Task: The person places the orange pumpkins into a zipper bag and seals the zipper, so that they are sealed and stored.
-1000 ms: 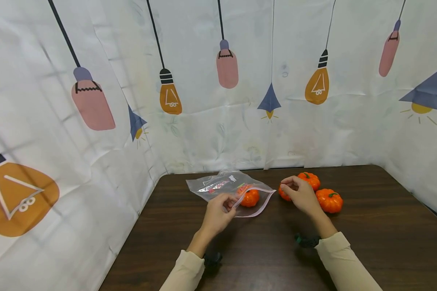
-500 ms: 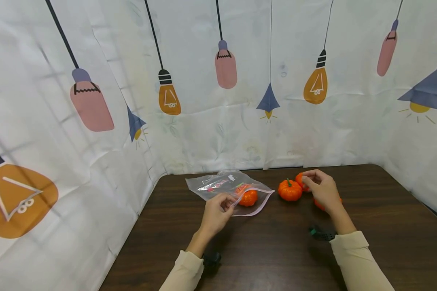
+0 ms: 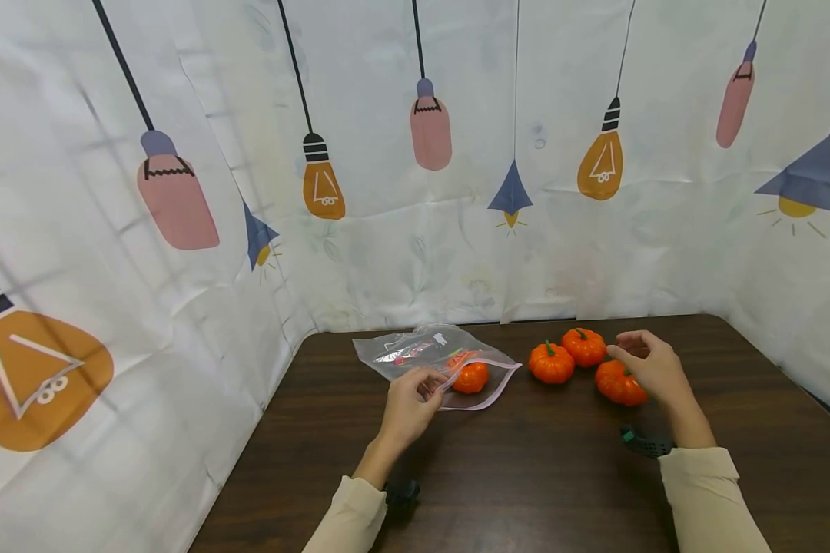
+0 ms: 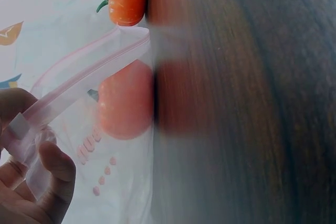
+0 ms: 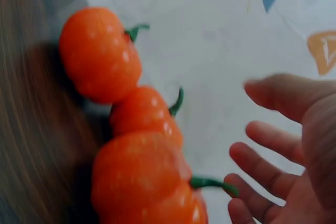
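Observation:
My left hand point(image 3: 410, 405) pinches the open edge of a clear zip bag point(image 3: 401, 352), which lies on the table. Inside the bag sits one small orange pumpkin point(image 3: 470, 378), showing through the plastic in the left wrist view as well. Three more small pumpkins with green stems are grouped to the right: a left one point(image 3: 552, 363), a back one point(image 3: 584, 347) and a right front one point(image 3: 619, 384). Above and beside that right front pumpkin hovers my right hand point(image 3: 653, 369), holding nothing. Its fingers are spread apart in the right wrist view, near a green stem point(image 5: 207, 183).
A dark wooden table point(image 3: 512, 476) carries everything. Behind it and along both sides hangs a white cloth point(image 3: 401, 261) printed with lamps and bulbs. Dark wrist-worn devices point(image 3: 403, 493) sit below both hands.
My right hand has moved rightward across the pumpkins, from the left one past the back one to the right front one, uncovering the first two. The left hand and bag have stayed nearly still.

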Demonstrator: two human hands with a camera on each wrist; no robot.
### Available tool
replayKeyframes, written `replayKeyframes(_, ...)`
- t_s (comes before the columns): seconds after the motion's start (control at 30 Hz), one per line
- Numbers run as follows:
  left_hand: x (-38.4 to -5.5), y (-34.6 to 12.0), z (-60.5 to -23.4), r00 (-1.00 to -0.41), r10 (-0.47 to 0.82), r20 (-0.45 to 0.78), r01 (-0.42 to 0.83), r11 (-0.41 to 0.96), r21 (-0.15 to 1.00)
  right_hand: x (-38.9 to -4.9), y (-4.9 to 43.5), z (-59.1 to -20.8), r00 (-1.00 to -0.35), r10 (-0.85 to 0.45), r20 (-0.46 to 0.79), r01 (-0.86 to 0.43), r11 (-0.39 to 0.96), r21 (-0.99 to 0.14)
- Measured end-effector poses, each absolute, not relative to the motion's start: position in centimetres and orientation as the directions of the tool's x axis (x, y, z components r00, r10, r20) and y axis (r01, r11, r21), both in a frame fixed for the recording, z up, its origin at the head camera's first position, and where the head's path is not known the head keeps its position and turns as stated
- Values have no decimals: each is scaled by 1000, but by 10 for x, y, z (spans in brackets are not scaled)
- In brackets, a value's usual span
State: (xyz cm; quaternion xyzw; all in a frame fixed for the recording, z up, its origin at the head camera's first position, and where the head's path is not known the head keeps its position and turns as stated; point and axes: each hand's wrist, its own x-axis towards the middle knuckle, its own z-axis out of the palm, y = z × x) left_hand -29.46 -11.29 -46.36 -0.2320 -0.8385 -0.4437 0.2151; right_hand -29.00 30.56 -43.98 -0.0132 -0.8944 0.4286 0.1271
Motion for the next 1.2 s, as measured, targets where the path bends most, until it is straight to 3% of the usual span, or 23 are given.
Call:
replayKeyframes(0.2, -294, -114, -462, -784, 191, 591, 597, 493, 633, -292, 324, -455, -991, 27, 129, -85, 617, -783)
replayKeyframes(0.5, -297, -115, -464, -807, 184, 562, 569, 498, 654, -292, 340, -479, -996, -62, 67, -90, 588, -804)
replayKeyframes(1.2, -299, -117, -464, -818, 178, 547, 553, 505, 663, -291, 354, -502, -993, -112, 43, -98, 543, -834)
